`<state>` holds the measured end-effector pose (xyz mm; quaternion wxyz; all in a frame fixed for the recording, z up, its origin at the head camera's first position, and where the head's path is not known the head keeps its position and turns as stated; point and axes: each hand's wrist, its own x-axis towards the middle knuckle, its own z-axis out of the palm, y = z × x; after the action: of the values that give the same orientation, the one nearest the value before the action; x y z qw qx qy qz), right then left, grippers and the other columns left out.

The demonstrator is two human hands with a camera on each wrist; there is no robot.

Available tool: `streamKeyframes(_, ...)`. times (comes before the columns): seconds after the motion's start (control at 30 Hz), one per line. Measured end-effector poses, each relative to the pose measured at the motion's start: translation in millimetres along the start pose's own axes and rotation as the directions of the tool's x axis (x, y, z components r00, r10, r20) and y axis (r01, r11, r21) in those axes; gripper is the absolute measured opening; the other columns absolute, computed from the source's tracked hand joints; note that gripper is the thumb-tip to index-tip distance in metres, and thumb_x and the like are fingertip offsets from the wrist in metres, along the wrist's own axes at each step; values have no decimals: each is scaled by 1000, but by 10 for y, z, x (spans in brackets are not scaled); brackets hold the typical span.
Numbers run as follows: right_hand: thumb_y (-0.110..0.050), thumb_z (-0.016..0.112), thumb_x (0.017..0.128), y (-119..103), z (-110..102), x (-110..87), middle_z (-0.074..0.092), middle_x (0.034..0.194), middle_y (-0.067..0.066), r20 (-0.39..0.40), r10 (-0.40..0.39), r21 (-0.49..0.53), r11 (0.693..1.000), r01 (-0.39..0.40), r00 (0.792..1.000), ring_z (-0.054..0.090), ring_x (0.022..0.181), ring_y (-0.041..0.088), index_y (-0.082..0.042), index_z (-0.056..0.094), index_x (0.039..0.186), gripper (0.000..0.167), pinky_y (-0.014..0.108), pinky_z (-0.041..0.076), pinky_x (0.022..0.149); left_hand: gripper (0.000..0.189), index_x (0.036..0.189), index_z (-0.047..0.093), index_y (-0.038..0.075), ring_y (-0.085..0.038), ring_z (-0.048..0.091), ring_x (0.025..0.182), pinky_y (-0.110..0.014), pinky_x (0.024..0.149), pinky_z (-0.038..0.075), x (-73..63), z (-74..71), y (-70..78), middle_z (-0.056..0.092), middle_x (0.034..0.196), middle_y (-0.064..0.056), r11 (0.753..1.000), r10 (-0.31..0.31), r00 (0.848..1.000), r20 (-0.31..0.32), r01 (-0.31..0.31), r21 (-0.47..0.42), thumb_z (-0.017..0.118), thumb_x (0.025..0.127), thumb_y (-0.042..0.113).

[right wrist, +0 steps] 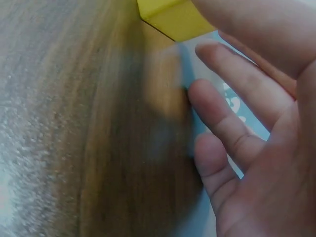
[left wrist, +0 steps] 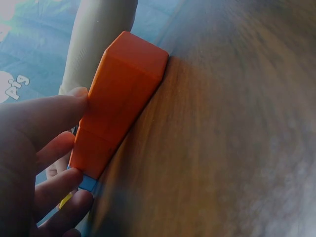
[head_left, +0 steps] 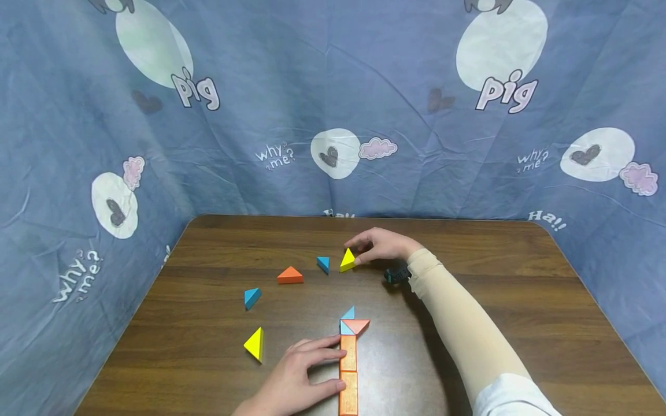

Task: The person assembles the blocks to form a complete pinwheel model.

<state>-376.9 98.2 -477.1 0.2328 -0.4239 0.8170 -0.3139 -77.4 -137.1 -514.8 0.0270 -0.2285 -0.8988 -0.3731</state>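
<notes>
Table [head_left: 468,271] bears yellow triangle [head_left: 347,261] at right hand [head_left: 382,245] fingertips.

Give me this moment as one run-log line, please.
right hand: pinches yellow triangle block | left hand: fingers against orange block column | loose: orange triangle, two blue triangles, second yellow triangle

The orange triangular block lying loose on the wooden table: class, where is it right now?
In the head view the orange triangular block lies left of centre on the wooden table, between two blue triangular blocks, untouched by either hand.
</notes>
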Motion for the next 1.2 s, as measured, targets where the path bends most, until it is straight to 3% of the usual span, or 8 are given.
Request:
streamKeyframes(0.6, -33, 77, 87, 14, 105, -55, 67, 121, -7, -89, -2, -18, 1000, 0, 996, 61, 103, 10, -15, 66, 131, 48, 30, 50, 90, 41, 122, 68, 40, -8, 53, 119, -43, 95, 43, -2, -2, 7, 53, 138, 20, 1000, 2, 1000, 6, -2, -1, 71, 85, 57)
streamKeyframes(0.9, -37, 77, 87, -61, 110, -172, 68, 117, -7, -138, -55, 0, 998, 56, 989, 63, 98, 11, -13, 65, 132, 52, 33, 51, 87, 42, 122, 68, 39, -9, 53, 119, -44, 95, 43, -2, -12, 17, 53, 138, 19, 1000, 2, 1000, 2, -2, -4, 71, 85, 57)
streamKeyframes(1.2, -37, 76, 88, -163, 152, -282, 69, 99, -11, -156, -68, 7, 998, 70, 985, 63, 84, 12, -14, 67, 129, 49, 32, 53, 72, 44, 124, 67, 40, -10, 53, 120, -45, 96, 43, 7, -15, 15, 52, 138, 20, 1000, -32, 999, 32, 32, 0, 70, 85, 58)
